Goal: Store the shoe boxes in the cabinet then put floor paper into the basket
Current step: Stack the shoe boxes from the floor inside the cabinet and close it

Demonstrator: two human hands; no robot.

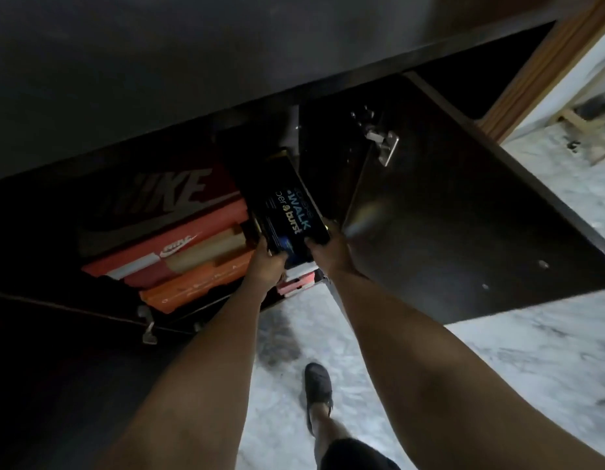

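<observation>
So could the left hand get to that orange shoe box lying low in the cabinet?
Probably yes: the orange shoe box lies uncovered just beside the left hand, though that hand now grips the black shoe box.

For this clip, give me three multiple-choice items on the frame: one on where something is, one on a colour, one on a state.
1. Where is the dark shoe box with blue lettering?
A. On the marble floor
B. At the cabinet opening, right of the stacked boxes
C. On top of the cabinet

2. What colour is the large Nike box at the top of the stack?
A. Red
B. Green
C. White

3. What is the state of the cabinet door?
A. Closed
C. Removed
B. Swung open

Answers:
1. B, the left hand and right hand hold it at the opening beside the orange boxes.
2. A, its face is dark red with a pale logo.
3. B, the door stands out to the right with its hinge exposed.
</observation>
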